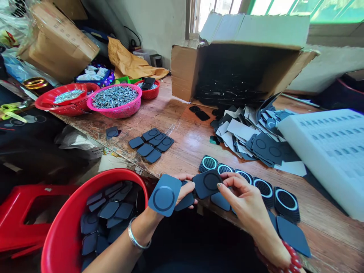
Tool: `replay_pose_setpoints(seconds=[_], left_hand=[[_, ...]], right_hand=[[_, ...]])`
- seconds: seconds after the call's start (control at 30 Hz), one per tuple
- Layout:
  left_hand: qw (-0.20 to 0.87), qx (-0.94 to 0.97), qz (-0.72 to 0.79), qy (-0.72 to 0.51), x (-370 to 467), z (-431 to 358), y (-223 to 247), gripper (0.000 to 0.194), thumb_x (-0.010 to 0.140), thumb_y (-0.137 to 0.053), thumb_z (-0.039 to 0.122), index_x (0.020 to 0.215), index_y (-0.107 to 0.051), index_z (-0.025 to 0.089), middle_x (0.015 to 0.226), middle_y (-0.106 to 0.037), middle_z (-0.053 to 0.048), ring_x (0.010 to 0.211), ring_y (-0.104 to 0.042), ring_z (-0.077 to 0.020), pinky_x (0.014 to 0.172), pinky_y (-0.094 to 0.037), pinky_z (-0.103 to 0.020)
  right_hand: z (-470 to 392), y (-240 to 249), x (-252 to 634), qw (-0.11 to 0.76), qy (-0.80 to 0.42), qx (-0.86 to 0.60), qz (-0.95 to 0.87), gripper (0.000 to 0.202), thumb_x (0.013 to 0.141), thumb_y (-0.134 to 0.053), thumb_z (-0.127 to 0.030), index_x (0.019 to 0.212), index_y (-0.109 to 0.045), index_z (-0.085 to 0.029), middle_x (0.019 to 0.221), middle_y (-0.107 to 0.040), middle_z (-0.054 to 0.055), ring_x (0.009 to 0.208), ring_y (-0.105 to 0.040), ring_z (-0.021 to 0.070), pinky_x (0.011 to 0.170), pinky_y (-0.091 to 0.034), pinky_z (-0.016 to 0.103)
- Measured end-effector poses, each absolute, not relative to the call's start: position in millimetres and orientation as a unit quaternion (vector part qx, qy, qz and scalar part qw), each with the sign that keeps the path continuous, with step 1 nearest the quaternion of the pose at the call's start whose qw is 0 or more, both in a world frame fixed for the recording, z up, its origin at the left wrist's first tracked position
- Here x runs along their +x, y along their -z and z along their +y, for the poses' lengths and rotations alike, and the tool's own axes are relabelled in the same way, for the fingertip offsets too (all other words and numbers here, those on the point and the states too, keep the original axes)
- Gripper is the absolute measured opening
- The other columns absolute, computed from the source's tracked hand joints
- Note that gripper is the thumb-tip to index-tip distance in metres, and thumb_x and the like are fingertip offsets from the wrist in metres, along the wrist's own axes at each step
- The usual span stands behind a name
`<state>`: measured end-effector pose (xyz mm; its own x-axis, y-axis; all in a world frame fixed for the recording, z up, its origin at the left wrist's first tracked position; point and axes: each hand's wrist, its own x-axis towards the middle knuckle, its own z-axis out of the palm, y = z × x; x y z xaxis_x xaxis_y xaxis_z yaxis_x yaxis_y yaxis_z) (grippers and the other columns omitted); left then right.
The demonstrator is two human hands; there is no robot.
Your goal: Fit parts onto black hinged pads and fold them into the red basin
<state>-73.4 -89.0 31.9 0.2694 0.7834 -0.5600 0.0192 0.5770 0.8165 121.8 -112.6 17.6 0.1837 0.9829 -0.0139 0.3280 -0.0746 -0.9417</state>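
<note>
My left hand is closed on a dark, square hinged pad below the thumb. Joined or close to it, a second dark square with a ring extends to the right; its far edge is pinched by my right hand between thumb and fingers. Over the back of my left hand and wrist lies a dark square sheet with a ring. Behind my hands stands a row of black mesh blocks with pale rings. More dark flat squares lie along the table's front edge, partly hidden by my right arm.
A red tub of dark squares stands at lower left, beside a red stool. Grouped squares lie on the wooden table. Baskets of metal parts, an open carton, loose ring-marked sheets and white foam surround it.
</note>
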Motion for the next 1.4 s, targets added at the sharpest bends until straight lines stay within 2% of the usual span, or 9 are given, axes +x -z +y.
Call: replay_pose_setpoints(seconds=[0.23,0.43,0.6,0.8,0.9,1.0,1.17,1.27,1.4], left_hand=[[0.722,0.370,0.516,-0.275,-79.1,-86.9,-32.5,0.035,0.070,-0.074,0.033,0.099,-0.065,0.018,0.073,-0.072,-0.001,0.066,-0.073,-0.0203,0.058,-0.058,-0.027],[0.729,0.335,0.521,-0.292,-80.2,-85.7,-27.2,0.034,0.070,-0.074,0.031,0.100,-0.063,0.019,0.072,-0.071,-0.001,0.065,-0.072,-0.0200,0.057,-0.058,-0.028],[0.737,0.347,0.488,-0.314,-80.5,-85.3,-26.0,0.026,0.071,-0.072,0.031,0.093,-0.067,0.018,0.073,-0.072,-0.002,0.063,-0.069,-0.0188,0.056,-0.056,-0.027],[0.673,0.401,0.515,-0.348,-81.2,-84.1,-25.7,0.018,0.073,-0.071,0.031,0.086,-0.072,0.019,0.075,-0.072,-0.002,0.071,-0.069,-0.0187,0.062,-0.055,-0.023],[0.690,0.379,0.510,-0.347,-80.5,-83.9,-23.0,0.023,0.070,-0.073,0.031,0.088,-0.070,0.017,0.074,-0.072,-0.002,0.068,-0.069,-0.0188,0.061,-0.055,-0.024],[0.735,0.333,0.511,-0.295,-78.6,-85.1,-23.4,0.027,0.071,-0.072,0.030,0.094,-0.066,0.019,0.068,-0.070,0.000,0.063,-0.070,-0.0208,0.056,-0.056,-0.028],[0.758,0.313,0.513,-0.252,-76.4,-88.8,-26.3,0.020,0.076,-0.067,0.030,0.094,-0.063,0.022,0.071,-0.071,0.000,0.066,-0.073,-0.0211,0.057,-0.058,-0.028],[0.757,0.316,0.515,-0.249,-76.4,-90.0,-26.0,0.023,0.076,-0.067,0.030,0.098,-0.062,0.022,0.070,-0.071,-0.001,0.066,-0.073,-0.0218,0.057,-0.058,-0.028],[0.758,0.328,0.510,-0.242,-75.8,-90.2,-27.6,0.021,0.077,-0.067,0.030,0.095,-0.064,0.020,0.071,-0.071,-0.002,0.064,-0.073,-0.0216,0.055,-0.057,-0.028]], right_hand=[[-111.2,-16.1,120.0,0.451,-0.314,-0.608,-0.573,0.026,0.081,-0.066,-0.040,0.063,-0.062,-0.022,0.101,-0.064,0.010,0.097,-0.061,0.0254,0.074,-0.050,0.033],[-120.0,-16.7,114.8,0.452,-0.099,-0.516,-0.720,0.009,0.087,-0.063,-0.017,0.080,-0.063,-0.023,0.111,-0.062,0.009,0.102,-0.062,0.0247,0.088,-0.051,0.041],[-128.6,-16.3,116.3,0.423,0.022,-0.414,-0.806,0.022,0.082,-0.065,-0.002,0.092,-0.066,-0.021,0.116,-0.062,0.012,0.118,-0.057,0.0300,0.091,-0.054,0.046],[-142.1,-17.5,123.7,0.374,0.038,-0.325,-0.868,0.033,0.079,-0.067,0.003,0.107,-0.067,-0.014,0.119,-0.064,0.015,0.121,-0.056,0.0309,0.096,-0.053,0.045],[-145.3,-20.2,120.1,0.434,-0.017,-0.358,-0.827,0.026,0.080,-0.066,-0.001,0.097,-0.067,-0.019,0.112,-0.067,0.011,0.117,-0.058,0.0287,0.094,-0.053,0.043],[-139.3,-20.9,120.9,0.490,-0.187,-0.517,-0.677,0.009,0.085,-0.066,-0.017,0.078,-0.064,-0.023,0.113,-0.066,0.009,0.112,-0.060,0.0290,0.091,-0.051,0.043],[-119.1,-15.9,134.8,0.481,-0.483,-0.612,-0.401,0.035,0.069,-0.079,-0.050,0.061,-0.062,-0.020,0.096,-0.068,0.011,0.107,-0.059,0.0304,0.079,-0.049,0.035],[-115.1,-15.2,137.9,0.464,-0.542,-0.609,-0.348,0.041,0.059,-0.084,-0.053,0.058,-0.060,-0.019,0.087,-0.065,0.009,0.095,-0.058,0.0270,0.070,-0.048,0.031],[-117.3,-17.4,135.0,0.461,-0.566,-0.598,-0.331,0.040,0.058,-0.086,-0.050,0.057,-0.061,-0.018,0.097,-0.064,0.009,0.085,-0.056,0.0215,0.068,-0.047,0.030]])
